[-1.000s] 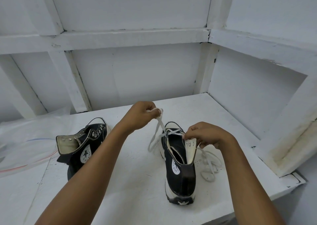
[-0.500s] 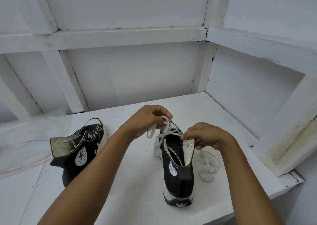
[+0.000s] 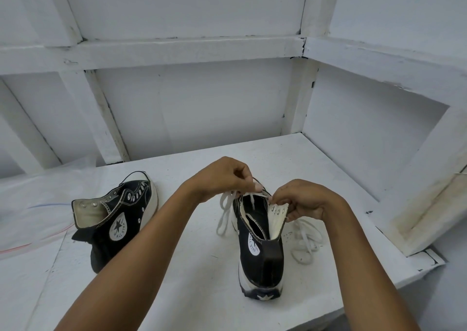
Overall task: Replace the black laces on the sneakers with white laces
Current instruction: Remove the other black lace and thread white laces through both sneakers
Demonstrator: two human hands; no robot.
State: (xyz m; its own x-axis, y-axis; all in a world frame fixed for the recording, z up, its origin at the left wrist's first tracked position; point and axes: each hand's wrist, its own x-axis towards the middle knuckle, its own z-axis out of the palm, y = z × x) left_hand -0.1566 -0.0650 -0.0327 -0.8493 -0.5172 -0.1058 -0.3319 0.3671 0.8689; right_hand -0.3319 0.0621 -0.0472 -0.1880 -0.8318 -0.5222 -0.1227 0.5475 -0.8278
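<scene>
At the throat of the nearer sneaker, the lacing hand drops back in

On the white bench (image 3: 192,267), the left hand (image 3: 222,176) was drawing the white lace (image 3: 223,212) up and away a second ago. It has now come down to the tongue opening of the upright high-top sneaker (image 3: 260,262), fingertips curled and pinching the lace close to the right hand (image 3: 305,199). That hand has stayed put, thumb and fingers pinching the folded-out eyelet flap (image 3: 278,212). Slack now hangs in loops off the shoe's left side, and more lace lies piled just right of it. I judge one pull-through finished and the next eyelet due. The second sneaker (image 3: 118,214) lies on its side to the left, eyelets bare; no black lace is in view
</scene>
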